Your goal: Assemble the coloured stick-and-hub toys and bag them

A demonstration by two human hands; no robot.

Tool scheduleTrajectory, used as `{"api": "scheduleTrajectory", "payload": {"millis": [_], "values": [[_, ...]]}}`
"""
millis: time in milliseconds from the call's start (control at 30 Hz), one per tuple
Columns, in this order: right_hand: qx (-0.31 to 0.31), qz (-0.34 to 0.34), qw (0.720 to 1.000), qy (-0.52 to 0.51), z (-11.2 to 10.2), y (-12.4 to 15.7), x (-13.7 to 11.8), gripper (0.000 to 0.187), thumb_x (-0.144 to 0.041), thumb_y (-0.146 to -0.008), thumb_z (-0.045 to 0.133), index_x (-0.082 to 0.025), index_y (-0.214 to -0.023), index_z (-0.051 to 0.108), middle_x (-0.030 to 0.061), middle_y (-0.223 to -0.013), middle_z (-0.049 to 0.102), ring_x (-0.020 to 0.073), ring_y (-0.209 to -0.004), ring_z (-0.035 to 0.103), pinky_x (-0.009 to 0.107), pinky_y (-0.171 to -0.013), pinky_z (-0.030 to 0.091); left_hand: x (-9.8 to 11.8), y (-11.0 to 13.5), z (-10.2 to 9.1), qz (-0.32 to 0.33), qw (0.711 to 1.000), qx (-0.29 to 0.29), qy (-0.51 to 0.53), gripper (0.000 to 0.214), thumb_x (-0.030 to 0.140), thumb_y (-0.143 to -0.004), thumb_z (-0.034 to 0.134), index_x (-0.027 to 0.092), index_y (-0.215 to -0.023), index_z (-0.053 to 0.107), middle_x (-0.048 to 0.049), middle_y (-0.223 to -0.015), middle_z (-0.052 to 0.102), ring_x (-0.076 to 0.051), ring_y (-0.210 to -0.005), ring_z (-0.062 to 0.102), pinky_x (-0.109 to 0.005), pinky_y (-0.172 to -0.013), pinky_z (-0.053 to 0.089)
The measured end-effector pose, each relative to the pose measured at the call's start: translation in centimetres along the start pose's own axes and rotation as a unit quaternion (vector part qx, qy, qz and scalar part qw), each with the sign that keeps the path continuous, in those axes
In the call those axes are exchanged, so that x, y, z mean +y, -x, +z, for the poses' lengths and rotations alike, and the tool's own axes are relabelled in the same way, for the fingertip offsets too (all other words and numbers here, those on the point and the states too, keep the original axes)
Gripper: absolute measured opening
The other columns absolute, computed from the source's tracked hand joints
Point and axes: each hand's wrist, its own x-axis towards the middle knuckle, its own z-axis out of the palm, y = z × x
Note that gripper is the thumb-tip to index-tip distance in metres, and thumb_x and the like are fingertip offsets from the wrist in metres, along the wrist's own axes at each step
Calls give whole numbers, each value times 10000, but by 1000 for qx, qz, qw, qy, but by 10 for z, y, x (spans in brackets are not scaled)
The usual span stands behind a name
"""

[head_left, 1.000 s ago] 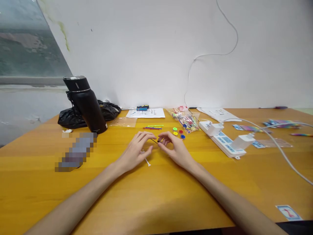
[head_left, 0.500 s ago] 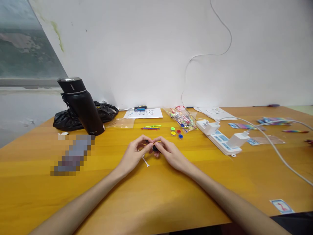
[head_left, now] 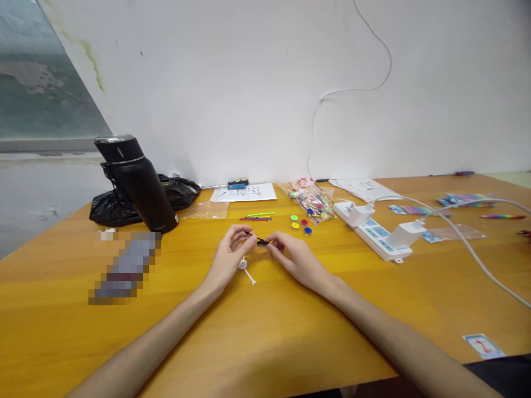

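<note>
Between my hands is a small black disc (head_left: 261, 244) with a thin black stick (head_left: 253, 236) reaching from it toward the left. My left hand (head_left: 229, 258) pinches the stick between thumb and fingers. The disc's right edge is in the fingertips of my right hand (head_left: 295, 257). Just below the left fingers lies a white disc (head_left: 243, 265) with a white stick (head_left: 250, 276) pointing down and right. Beyond the hands rest several small coloured discs (head_left: 295, 226) in green, yellow, red and blue. Left of them are thin coloured sticks (head_left: 257, 218).
A black flask (head_left: 145, 188) stands at left beside a black plastic bag (head_left: 182, 190). A clear bag of coloured parts (head_left: 313, 202) lies at the back. At right is a white power strip (head_left: 379, 237) with chargers and a cable (head_left: 468, 249). A card (head_left: 483, 346) lies near the front edge.
My hands have drawn slightly apart, so the black disc and stick now show between them. More of the white disc is uncovered. The view has shifted a little.
</note>
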Motion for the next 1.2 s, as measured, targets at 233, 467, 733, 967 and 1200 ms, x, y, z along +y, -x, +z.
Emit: {"api": "scheduleTrajectory", "payload": {"millis": [233,467,733,967,1200], "values": [[8,9,1000,-5,-1,2,-2,153,-303,-1012,518,-208,-1085,612,45,-944,706,168,-827,659,281,-758,497,5,8,5,29,991,-89,-98,257,418,-907,683,207,-1034,609,-57,-1097,665,-190,-994,635,-321,-923,488],[-8,33,994,-100,0,3,-4,184,-346,-1014,526,-212,-1136,558,28,-880,722,171,-810,676,298,-778,512,6,7,2,38,991,-94,-86,207,379,-954,618,207,-1069,613,-52,-1109,660,-183,-1015,648,-315,-955,494],[-8,78,958,-276,4,-2,-9,358,-416,-992,570,-227,-1294,534,35,-956,713,182,-940,678,352,-928,506,7,8,-1,18,996,-90,-21,267,354,-892,708,202,-1092,618,-79,-1180,656,-201,-1050,665,-362,-993,520],[-56,121,904,-406,8,-6,-3,379,-478,-918,675,-220,-1168,553,2,-813,671,165,-822,652,332,-865,499,14,9,-3,14,989,-135,-56,219,346,-957,623,211,-1123,576,-34,-987,673,-175,-914,665,-316,-893,503],[-67,123,888,-438,15,-3,-6,318,-448,-889,724,-228,-1058,568,-1,-861,680,156,-849,661,324,-884,518,20,18,1,103,960,-132,-224,153,345,-1011,502,217,-942,549,-17,-926,556,-177,-866,547,-295,-816,431]]}}
